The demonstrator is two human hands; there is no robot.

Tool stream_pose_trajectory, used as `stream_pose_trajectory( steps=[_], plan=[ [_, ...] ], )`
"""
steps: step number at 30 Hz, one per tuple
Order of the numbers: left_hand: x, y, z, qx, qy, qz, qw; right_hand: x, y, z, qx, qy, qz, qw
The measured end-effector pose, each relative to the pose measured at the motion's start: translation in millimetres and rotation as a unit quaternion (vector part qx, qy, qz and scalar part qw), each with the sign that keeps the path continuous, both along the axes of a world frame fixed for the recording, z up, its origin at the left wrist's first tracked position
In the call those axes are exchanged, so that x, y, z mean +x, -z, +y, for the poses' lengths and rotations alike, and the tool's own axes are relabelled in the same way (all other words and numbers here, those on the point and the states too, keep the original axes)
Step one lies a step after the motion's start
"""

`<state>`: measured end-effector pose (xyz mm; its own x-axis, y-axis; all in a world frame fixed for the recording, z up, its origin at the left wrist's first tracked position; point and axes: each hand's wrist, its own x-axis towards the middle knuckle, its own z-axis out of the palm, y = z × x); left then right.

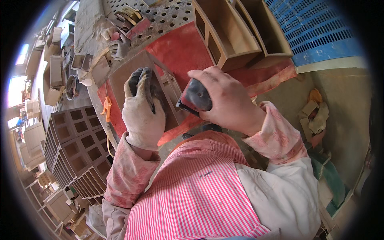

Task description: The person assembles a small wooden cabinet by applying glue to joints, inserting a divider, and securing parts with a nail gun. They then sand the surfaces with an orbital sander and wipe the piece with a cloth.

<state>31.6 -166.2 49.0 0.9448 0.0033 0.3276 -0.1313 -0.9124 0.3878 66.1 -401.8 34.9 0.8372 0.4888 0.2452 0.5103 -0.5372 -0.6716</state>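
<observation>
My left hand (145,116), in a pale work glove with dark fingertips, grips a brown wooden box (122,76) with an open, slatted side. Its fingers lie together over the box's upper panel, and the thumb is on the side nearer my other hand. In my bare right hand (232,96) is a power sander (197,95) with a black rounded top and some red on its body. The sander is held tilted beside the box's open side; whether its pad touches the wood I cannot tell. A red cloth (178,48) lies under the box.
Two open wooden drawers (228,30) stand at the far right, beside a blue slotted plastic panel (316,32). An orange air gun (107,107) with its hose lies left of the box. Beyond are a grey glove (119,48) and a perforated tabletop (168,20). Stacked brown boxes (78,140) stand left.
</observation>
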Motion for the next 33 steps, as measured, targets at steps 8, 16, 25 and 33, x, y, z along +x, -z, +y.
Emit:
stream_pose_trajectory(
  steps=[8,16,25,33],
  plan=[
    [0.2,1.2,0.1,-0.037,0.002,0.001,0.999,47.3,15.1,50.9,-0.100,0.011,0.011,0.995],
    [1.0,0.3,0.6,-0.031,0.001,0.010,0.999,73.5,14.3,67.3,-0.107,-0.004,0.002,0.994],
    [2.5,-2.5,-1.4,-0.018,0.003,0.006,1.000,27.1,2.6,30.7,-0.143,-0.089,-0.023,0.986],
    [-25.8,-13.2,46.7,-0.015,-0.096,0.064,0.993,29.2,1.6,12.7,-0.019,0.018,-0.073,0.997]
  ],
)
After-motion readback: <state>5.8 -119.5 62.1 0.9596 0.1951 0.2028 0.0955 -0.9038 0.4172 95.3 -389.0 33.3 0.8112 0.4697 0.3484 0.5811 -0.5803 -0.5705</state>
